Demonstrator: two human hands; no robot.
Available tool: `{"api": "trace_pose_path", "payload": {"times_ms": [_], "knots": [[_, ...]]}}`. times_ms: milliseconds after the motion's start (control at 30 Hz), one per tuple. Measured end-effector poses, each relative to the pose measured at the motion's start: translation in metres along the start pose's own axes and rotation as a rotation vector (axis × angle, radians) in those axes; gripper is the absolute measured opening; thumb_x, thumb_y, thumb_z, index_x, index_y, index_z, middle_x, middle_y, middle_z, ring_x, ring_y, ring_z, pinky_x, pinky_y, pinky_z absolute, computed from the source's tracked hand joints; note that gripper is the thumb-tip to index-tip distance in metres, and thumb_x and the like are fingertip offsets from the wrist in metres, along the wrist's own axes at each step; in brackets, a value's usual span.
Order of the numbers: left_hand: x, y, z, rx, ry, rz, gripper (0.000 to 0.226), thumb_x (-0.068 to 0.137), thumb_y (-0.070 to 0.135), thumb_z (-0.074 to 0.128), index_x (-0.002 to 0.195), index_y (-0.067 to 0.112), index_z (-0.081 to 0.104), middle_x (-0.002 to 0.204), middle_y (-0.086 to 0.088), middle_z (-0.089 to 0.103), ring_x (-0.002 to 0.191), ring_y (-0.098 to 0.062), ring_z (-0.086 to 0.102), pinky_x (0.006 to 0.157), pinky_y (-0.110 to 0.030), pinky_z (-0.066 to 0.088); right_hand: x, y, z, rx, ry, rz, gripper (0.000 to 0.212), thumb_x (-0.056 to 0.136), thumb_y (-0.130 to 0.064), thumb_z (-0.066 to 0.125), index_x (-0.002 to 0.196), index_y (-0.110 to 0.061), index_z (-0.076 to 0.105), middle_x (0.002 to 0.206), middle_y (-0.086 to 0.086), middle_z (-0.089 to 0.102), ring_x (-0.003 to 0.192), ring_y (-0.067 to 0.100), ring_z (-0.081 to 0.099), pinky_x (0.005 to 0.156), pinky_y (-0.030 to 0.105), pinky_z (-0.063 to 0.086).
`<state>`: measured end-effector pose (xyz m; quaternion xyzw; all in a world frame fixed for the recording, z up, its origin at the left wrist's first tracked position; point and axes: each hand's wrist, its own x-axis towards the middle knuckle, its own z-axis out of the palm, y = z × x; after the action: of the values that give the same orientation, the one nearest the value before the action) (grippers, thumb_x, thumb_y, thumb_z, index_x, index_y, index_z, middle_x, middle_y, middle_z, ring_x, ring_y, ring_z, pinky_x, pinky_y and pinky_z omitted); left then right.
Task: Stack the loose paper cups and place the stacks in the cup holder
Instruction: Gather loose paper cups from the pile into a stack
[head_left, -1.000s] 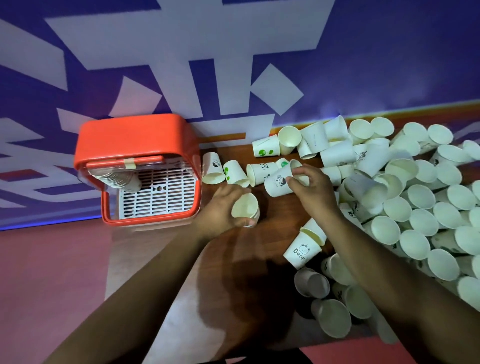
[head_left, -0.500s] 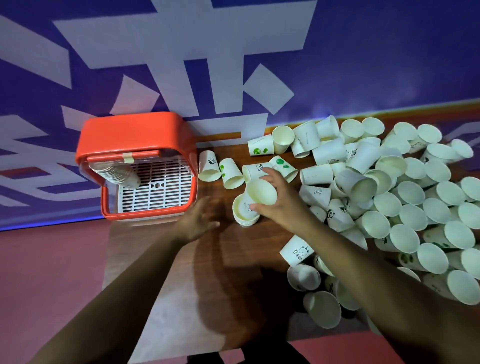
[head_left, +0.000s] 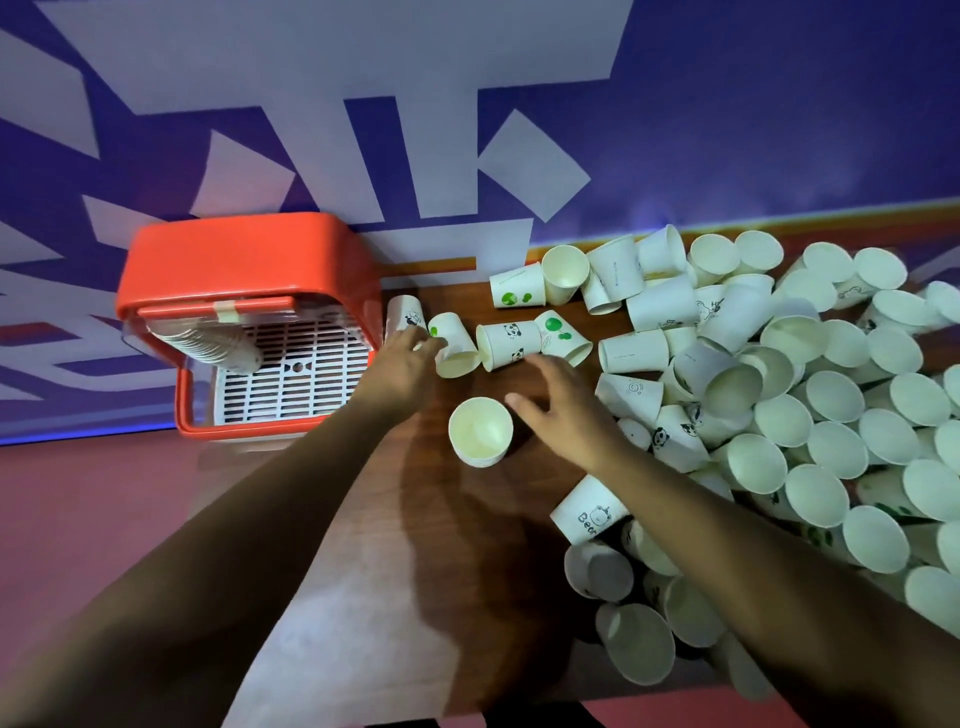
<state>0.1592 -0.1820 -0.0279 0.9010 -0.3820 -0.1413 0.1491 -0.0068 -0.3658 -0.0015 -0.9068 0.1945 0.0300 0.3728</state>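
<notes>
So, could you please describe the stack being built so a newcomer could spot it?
On the wooden table, right of the orange cup holder, stands a short stack of cups between both hands. Unlike its tipped-over neighbours, it stands upright, mouth up, alone.

We see our left hand (head_left: 400, 364) and right hand (head_left: 563, 410) bare. Both forearms are bare too. No sleeves reach them.

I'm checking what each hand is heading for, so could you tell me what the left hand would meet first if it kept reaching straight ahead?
Most likely the green-dotted cup lying on its side: the left hand has fingertips right at it, possibly touching already.
</notes>
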Motion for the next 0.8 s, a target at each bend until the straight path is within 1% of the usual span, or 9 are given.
{"api": "trace_pose_path", "payload": {"times_ms": [67,133,233,300,400,467,567,667,800], "knots": [[0.017,-0.002,-0.003,0.168,-0.071,0.088,0.061,0.091,-0.001,0.050,0.149,0.020,0.044,0.154,-0.013,0.037,0.143,-0.036,0.033,0.115,-0.049,0.030,0.015,0.016,-0.011,-0.060,0.027,0.049,0.055,0.093,-0.038,0.058,0.141,-0.016,0.041,0.145,0.005,0.041,0.133,0.022,0.040,0.104,0.035,0.037],[0.034,-0.004,-0.005,0.275,-0.157,0.092,0.069,0.095,0.000,0.049,0.156,0.027,0.031,0.165,-0.006,0.021,0.153,-0.029,0.015,0.123,-0.048,0.019,0.031,0.029,-0.017,-0.129,0.056,0.041,0.051,0.092,-0.029,0.060,0.137,-0.010,0.044,0.142,0.010,0.043,0.131,0.026,0.042,0.104,0.039,0.040],[0.051,-0.004,-0.004,0.312,-0.261,0.085,0.073,0.097,-0.002,0.048,0.158,0.031,0.024,0.168,0.001,0.010,0.156,-0.022,0.003,0.125,-0.047,0.010,0.055,0.037,-0.020,-0.215,0.053,0.033,0.055,0.090,-0.025,0.062,0.138,-0.007,0.045,0.142,0.011,0.044,0.129,0.028,0.043,0.106,0.041,0.040],[0.053,-0.003,0.002,0.271,-0.302,0.060,0.075,0.095,-0.005,0.048,0.157,0.030,0.026,0.168,0.001,0.012,0.155,-0.024,0.005,0.124,-0.048,0.010,0.070,0.038,-0.017,-0.241,0.054,0.005,0.055,0.086,-0.022,0.064,0.136,-0.005,0.047,0.138,0.013,0.046,0.127,0.031,0.045,0.106,0.044,0.040],[0.052,0.000,0.015,0.255,-0.300,0.051,0.075,0.093,-0.003,0.052,0.155,0.032,0.030,0.166,-0.003,0.018,0.151,-0.030,0.016,0.122,-0.051,0.022,0.089,0.040,-0.011,-0.299,0.058,-0.082,0.054,0.081,-0.015,0.065,0.131,-0.003,0.051,0.131,0.015,0.051,0.120,0.034,0.049,0.102,0.047,0.043],[0.051,0.004,0.022,0.330,-0.279,0.077,0.070,0.096,0.007,0.057,0.154,0.037,0.031,0.159,-0.006,0.024,0.144,-0.031,0.024,0.118,-0.048,0.029,0.098,0.038,-0.008,-0.362,0.026,-0.099,0.059,0.082,-0.015,0.065,0.137,-0.007,0.045,0.136,0.012,0.048,0.126,0.031,0.045,0.107,0.043,0.039],[0.048,0.006,0.027,0.404,-0.242,0.148,0.062,0.098,0.023,0.059,0.151,0.043,0.032,0.147,-0.008,0.032,0.135,-0.029,0.032,0.116,-0.043,0.030,0.111,0.036,-0.001,-0.474,-0.065,-0.127,0.071,0.083,-0.012,0.066,0.146,-0.014,0.034,0.149,0.007,0.038,0.138,0.027,0.034,0.114,0.039,0.030],[0.040,0.001,0.031,0.390,-0.185,0.199,0.055,0.097,0.026,0.058,0.149,0.034,0.039,0.142,-0.011,0.038,0.133,-0.031,0.036,0.114,-0.043,0.028,0.119,0.037,0.010,-0.571,-0.170,-0.163,0.077,0.084,-0.004,0.063,0.150,-0.022,0.028,0.155,0.005,0.032,0.144,0.026,0.026,0.119,0.041,0.023],[0.028,-0.006,0.031,0.273,-0.013,0.331,0.046,0.088,0.027,0.061,0.132,0.014,0.057,0.132,-0.015,0.056,0.127,-0.036,0.050,0.105,-0.047,0.038,0.123,0.037,0.023,-0.688,-0.232,-0.146,0.081,0.084,-0.012,0.069,0.150,-0.026,0.024,0.145,0.009,0.042,0.138,0.032,0.031,0.117,0.046,0.024]]}}
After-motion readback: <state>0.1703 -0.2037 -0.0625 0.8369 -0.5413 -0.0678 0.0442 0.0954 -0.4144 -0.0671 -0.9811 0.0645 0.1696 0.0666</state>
